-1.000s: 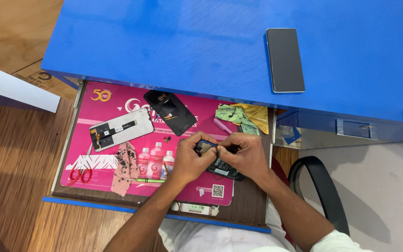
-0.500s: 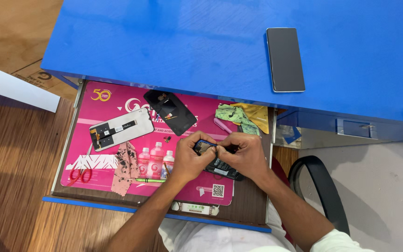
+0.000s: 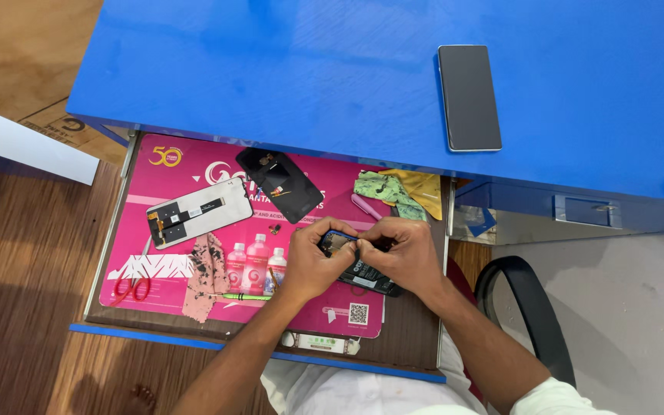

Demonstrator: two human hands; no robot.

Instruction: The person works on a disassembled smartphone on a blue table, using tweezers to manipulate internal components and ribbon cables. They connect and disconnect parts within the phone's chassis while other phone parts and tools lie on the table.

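Both my hands work over an opened phone body (image 3: 359, 273) that lies in a pulled-out drawer. My left hand (image 3: 313, 261) pinches its upper left edge. My right hand (image 3: 401, 257) grips the upper right part, fingertips meeting the left hand's; whatever small part sits between the fingertips is hidden. A detached phone screen panel (image 3: 200, 212) lies face down to the left. A black phone back cover (image 3: 280, 183) lies above it. A pink poster mat (image 3: 194, 165) lines the drawer.
A dark smartphone (image 3: 468, 97) lies on the blue desk top (image 3: 270, 69). Red scissors (image 3: 134, 286), a green screwdriver (image 3: 244, 297), a pink tool (image 3: 366, 207) and a green-yellow cloth (image 3: 397, 190) rest in the drawer. A black chair arm (image 3: 532, 315) is at the right.
My hands stay on the phone body with only small finger shifts. Nothing else has moved.
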